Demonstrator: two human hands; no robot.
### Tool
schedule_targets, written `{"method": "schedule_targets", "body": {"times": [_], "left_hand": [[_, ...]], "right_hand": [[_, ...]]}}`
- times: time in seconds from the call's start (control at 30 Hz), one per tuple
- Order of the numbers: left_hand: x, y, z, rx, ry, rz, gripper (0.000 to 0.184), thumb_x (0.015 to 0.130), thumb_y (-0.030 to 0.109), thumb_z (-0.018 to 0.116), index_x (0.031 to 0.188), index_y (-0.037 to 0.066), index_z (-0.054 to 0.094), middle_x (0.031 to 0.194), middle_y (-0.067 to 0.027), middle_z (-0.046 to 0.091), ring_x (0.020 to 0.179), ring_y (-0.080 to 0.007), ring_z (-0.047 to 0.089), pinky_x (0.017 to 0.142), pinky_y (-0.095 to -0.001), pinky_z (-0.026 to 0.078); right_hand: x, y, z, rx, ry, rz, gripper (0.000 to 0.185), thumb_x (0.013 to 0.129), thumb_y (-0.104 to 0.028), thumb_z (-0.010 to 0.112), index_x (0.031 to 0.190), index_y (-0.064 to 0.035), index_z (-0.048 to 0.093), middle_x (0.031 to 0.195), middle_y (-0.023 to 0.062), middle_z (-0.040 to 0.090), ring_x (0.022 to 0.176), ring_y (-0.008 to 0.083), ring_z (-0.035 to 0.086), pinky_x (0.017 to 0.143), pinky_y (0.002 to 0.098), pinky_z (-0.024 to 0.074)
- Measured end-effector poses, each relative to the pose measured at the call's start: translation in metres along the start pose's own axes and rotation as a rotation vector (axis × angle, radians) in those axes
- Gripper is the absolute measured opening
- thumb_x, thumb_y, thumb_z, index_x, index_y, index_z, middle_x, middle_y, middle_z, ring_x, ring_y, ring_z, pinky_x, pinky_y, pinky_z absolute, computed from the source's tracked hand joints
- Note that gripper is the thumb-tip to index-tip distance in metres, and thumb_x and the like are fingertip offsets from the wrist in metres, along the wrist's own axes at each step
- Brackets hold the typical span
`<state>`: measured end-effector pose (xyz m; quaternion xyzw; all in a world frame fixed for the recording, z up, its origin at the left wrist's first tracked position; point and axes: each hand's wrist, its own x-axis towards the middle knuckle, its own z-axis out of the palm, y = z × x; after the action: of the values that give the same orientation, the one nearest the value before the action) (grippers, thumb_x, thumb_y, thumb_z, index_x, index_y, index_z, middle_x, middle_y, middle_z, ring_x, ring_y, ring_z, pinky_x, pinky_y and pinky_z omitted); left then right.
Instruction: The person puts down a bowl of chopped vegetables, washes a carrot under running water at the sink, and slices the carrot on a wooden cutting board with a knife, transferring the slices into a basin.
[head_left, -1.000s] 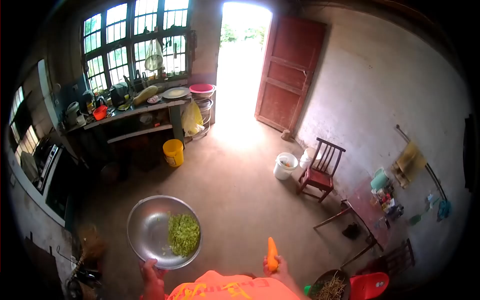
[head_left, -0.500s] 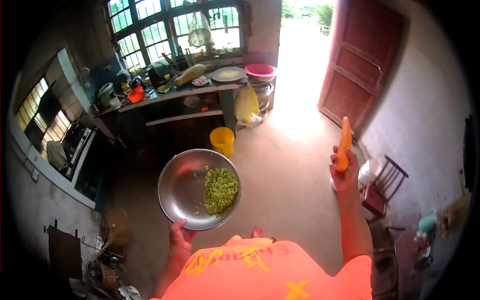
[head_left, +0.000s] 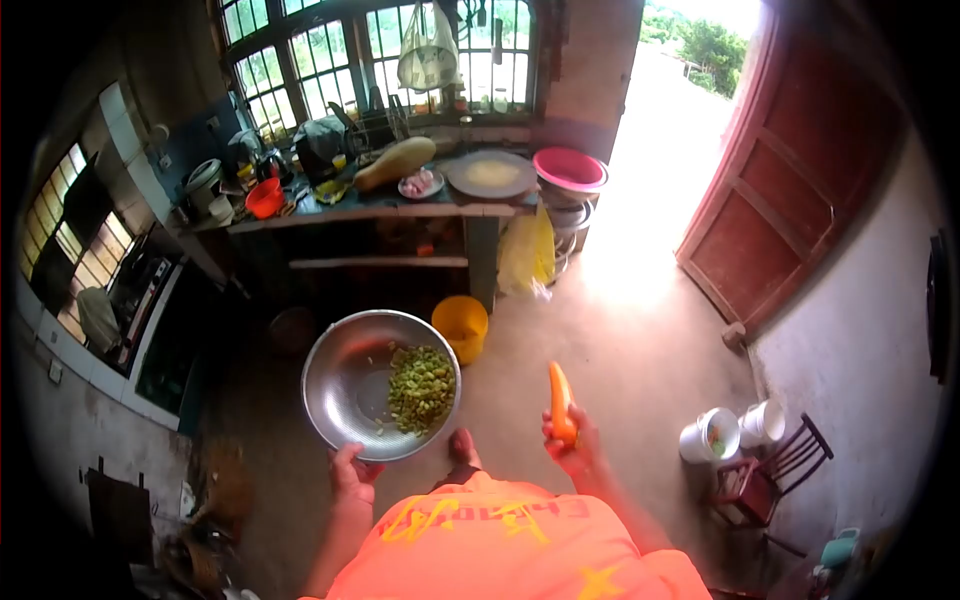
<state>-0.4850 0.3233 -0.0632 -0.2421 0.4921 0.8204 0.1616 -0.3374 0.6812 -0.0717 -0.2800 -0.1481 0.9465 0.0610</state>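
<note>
- Now, closest in, there's your orange shirt (head_left: 490, 540), with one foot (head_left: 463, 448) just past its hem, between your hands.
- Your left hand (head_left: 354, 478) pinches the bowl (head_left: 332, 390) by its near rim, thumb over the edge; you can't tell how far the fingers reach underneath.
- Chopped greens (head_left: 422, 388) heap up on the bowl's right side, the side toward your other hand.
- Your right hand (head_left: 575, 440) is curled around the carrot (head_left: 561, 395) at its thick end, the tip sticking out free.
- That carrot's long axis runs forward from your palm, leaning slightly left; the bowl lies to its left, well apart, right rim facing it.
- Between the two, you see floor (head_left: 510, 365), so sideways room looks generous.
- Past the bowl's far-right rim, a yellow bucket (head_left: 472, 352) stands on the floor, partly covered by that rim in your view; the true gap is hard to judge.
- Out right, white pails (head_left: 693, 447) sit near a chair (head_left: 750, 490).
- Farther ahead runs the counter (head_left: 340, 217), with a squash (head_left: 395, 163) on it, and at far right the door (head_left: 800, 170) stands open.
</note>
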Motion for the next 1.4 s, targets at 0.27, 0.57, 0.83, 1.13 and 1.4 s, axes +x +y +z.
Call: {"method": "schedule_targets", "body": {"times": [0.27, 0.57, 0.83, 1.13, 1.4], "left_hand": [[0.107, 0.08, 0.149, 0.052, -0.133, 0.053, 0.056, 0.071, 0.012, 0.059, 0.126, 0.016, 0.044, 0.108, -0.009, 0.06, 0.088, -0.0265, 0.066, 0.055, -0.0397, 0.059], [0.217, 0.099, 0.27, 0.132, -0.162, -0.051, 0.042, 0.077, 0.01, 0.059, 0.115, 0.012, 0.044, 0.104, -0.01, 0.061, 0.081, -0.0264, 0.066, 0.054, -0.037, 0.059], [0.32, 0.093, 0.411, 0.123, -0.178, -0.022, 0.042, 0.077, 0.011, 0.061, 0.114, 0.005, 0.043, 0.101, -0.0147, 0.06, 0.077, -0.0275, 0.067, 0.058, -0.0378, 0.06], [0.436, 0.064, 0.555, 0.141, -0.057, -0.045, 0.043, 0.075, 0.008, 0.06, 0.116, 0.007, 0.048, 0.1, -0.0124, 0.062, 0.079, -0.0273, 0.066, 0.06, -0.039, 0.06], [0.493, 0.059, 0.614, 0.196, -0.169, -0.055, 0.043, 0.074, 0.003, 0.057, 0.116, 0.006, 0.045, 0.105, -0.0157, 0.06, 0.081, -0.0301, 0.068, 0.057, -0.0423, 0.061]], "right_hand": [[0.099, -0.062, 0.038, 0.025, 0.167, -0.183, 0.033, 0.089, -0.034, 0.061, 0.11, -0.0112, 0.049, 0.093, 0.0069, 0.061, 0.071, 0.0179, 0.058, 0.048, 0.0261, 0.0439], [0.202, -0.095, 0.106, -0.127, 0.165, -0.303, 0.041, 0.09, -0.031, 0.059, 0.124, -0.0153, 0.043, 0.098, 0.0072, 0.06, 0.07, 0.0168, 0.06, 0.049, 0.0263, 0.0449], [0.319, -0.192, 0.171, -0.338, -0.047, -0.33, 0.045, 0.089, -0.03, 0.058, 0.125, -0.0117, 0.041, 0.102, 0.0095, 0.055, 0.072, 0.0162, 0.059, 0.049, 0.0257, 0.0437], [0.473, -0.339, 0.223, -0.624, -0.017, -0.336, 0.072, 0.088, -0.023, 0.06, 0.15, -0.0169, 0.024, 0.101, 0.0105, 0.059, 0.066, 0.0149, 0.061, 0.045, 0.0234, 0.0442], [0.504, -0.352, 0.207, -0.433, 0.158, -0.32, 0.07, 0.088, -0.024, 0.06, 0.149, -0.0168, 0.025, 0.099, 0.0101, 0.058, 0.067, 0.0151, 0.06, 0.045, 0.0235, 0.0449]]}}
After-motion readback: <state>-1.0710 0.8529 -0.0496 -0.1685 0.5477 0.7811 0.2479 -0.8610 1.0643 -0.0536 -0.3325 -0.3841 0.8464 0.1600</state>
